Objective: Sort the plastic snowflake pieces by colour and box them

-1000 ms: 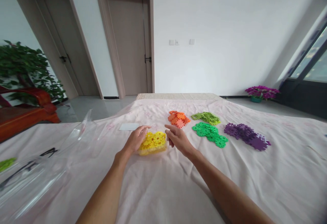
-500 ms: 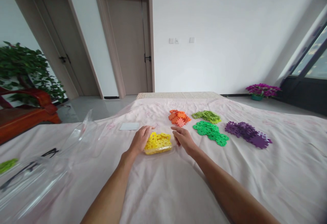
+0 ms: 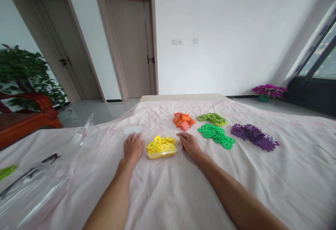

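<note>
A clear plastic box [image 3: 177, 155] filled with yellow flower-shaped plastic pieces [image 3: 160, 146] stands on the cloth in front of me. My right hand [image 3: 191, 145] is at the box's right side, fingers curled at its rim; the fingertips are partly hidden. To the left of the box, my left hand [image 3: 133, 147] lies palm down with fingers stretched forward. Its fingertips reach the near edge of a flat whitish card [image 3: 131, 130]. I cannot tell whether they touch it.
Beyond the box lie piles of orange pieces [image 3: 183, 120], light green pieces [image 3: 212, 118], green pieces [image 3: 216, 135] and purple pieces [image 3: 254, 137]. At left are clear plastic packaging [image 3: 39, 184], dark-framed glasses [image 3: 51, 158] and more light green pieces [image 3: 7, 172]. A pinkish cloth [image 3: 168, 195] covers the table.
My left hand has let go of the box's left side and moved left to the whitish card, its fingers now spread flat. My right hand stays at the box's right side, shifted slightly.
</note>
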The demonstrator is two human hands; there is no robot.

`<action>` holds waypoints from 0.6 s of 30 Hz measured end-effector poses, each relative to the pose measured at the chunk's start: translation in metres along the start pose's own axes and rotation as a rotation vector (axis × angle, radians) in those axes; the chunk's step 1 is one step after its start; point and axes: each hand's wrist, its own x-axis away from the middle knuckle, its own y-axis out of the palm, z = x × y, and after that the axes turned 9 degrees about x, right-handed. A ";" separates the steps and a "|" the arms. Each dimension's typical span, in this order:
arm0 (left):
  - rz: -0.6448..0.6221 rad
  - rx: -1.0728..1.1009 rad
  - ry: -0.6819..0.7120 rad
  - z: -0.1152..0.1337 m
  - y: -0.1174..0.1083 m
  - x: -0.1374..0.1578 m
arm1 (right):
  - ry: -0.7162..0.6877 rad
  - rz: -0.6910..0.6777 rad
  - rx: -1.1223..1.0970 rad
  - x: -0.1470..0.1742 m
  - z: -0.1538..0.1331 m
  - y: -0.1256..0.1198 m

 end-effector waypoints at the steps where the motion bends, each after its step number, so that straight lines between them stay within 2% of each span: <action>1: 0.001 -0.007 0.003 0.002 -0.002 0.001 | -0.032 0.003 0.030 0.000 0.001 0.001; 8: 0.081 0.012 0.042 0.003 -0.011 0.000 | -0.107 0.014 0.097 0.000 0.005 0.002; 13: 0.102 0.051 0.080 -0.001 -0.009 -0.001 | -0.095 0.012 0.098 0.000 0.005 0.002; 15: 0.161 0.112 0.085 -0.004 -0.008 -0.002 | -0.087 0.016 0.083 0.001 0.004 0.001; 18: 0.337 0.301 0.109 -0.005 -0.009 -0.006 | -0.068 0.026 0.043 0.002 0.001 0.001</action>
